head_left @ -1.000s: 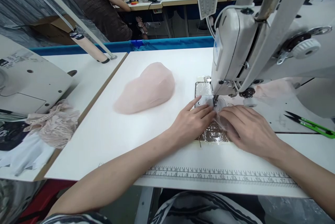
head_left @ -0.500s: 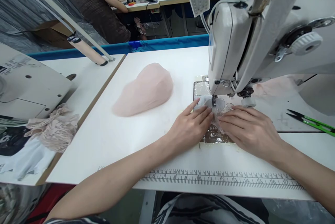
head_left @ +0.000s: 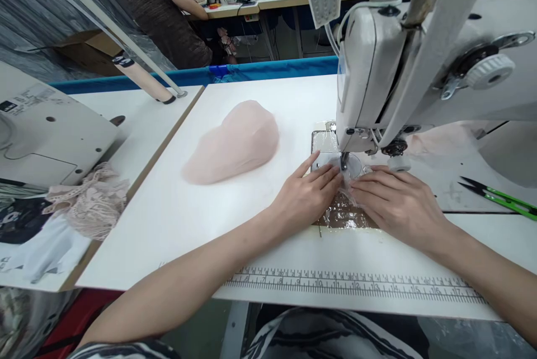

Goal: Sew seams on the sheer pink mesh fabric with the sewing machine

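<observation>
A thin sheer fabric piece (head_left: 348, 190) lies under the presser foot (head_left: 344, 162) of a white sewing machine (head_left: 361, 68). My left hand (head_left: 308, 194) rests flat at the fabric's left, fingers stretched toward the foot and thumb spread away. On the other side my right hand (head_left: 398, 205) has its fingers together, gripping the fabric's right edge; its thumb is hidden. Under both hands is a taped brown patch (head_left: 348, 216). A pale pink cup-shaped fabric piece (head_left: 239, 143) sits on the table to the left, apart from my hands.
Green-handled thread snips (head_left: 501, 197) lie at the right. A printed ruler (head_left: 356, 286) runs along the front edge. At left are another machine (head_left: 46, 130) and bundled beige trim (head_left: 94, 202). A co-worker (head_left: 163, 18) sits beyond the blue cloth edge (head_left: 277, 69).
Both hands keep their places beside the presser foot, with only a slight shift of the fingers. The sheer fabric between them has moved a little. The camera view has shifted slightly.
</observation>
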Tool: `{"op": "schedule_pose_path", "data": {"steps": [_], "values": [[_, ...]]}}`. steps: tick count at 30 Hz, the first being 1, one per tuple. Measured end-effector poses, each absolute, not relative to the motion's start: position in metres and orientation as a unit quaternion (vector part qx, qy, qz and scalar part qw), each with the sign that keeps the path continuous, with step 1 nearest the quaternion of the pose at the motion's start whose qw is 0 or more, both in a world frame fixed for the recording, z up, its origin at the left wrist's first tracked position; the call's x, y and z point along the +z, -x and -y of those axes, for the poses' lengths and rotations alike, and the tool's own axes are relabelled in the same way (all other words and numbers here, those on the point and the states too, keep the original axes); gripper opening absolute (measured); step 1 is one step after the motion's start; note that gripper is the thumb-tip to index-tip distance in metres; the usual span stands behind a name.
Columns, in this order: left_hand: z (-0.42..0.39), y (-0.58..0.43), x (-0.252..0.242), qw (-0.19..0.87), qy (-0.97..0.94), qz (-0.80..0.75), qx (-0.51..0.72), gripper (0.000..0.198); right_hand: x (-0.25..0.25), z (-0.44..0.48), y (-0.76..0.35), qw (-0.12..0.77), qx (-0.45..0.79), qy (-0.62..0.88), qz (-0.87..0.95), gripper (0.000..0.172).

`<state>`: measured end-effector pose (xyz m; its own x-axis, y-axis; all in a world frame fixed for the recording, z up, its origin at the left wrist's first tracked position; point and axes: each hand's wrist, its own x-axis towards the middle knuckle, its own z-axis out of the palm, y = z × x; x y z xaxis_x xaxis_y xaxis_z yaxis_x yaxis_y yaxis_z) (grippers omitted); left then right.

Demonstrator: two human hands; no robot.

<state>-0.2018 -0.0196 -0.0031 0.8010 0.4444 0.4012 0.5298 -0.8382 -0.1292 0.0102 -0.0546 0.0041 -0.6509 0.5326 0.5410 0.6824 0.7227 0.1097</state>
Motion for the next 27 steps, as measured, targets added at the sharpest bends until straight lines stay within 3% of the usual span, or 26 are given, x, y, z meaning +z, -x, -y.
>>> {"op": "schedule_pose_path", "data": {"steps": [27], "values": [[0.024, 0.205, -0.002, 0.113, 0.937, 0.275, -0.185, 0.033, 0.005, 0.062, -0.01, 0.224, -0.129, 0.386, 0.886, 0.023]]}}
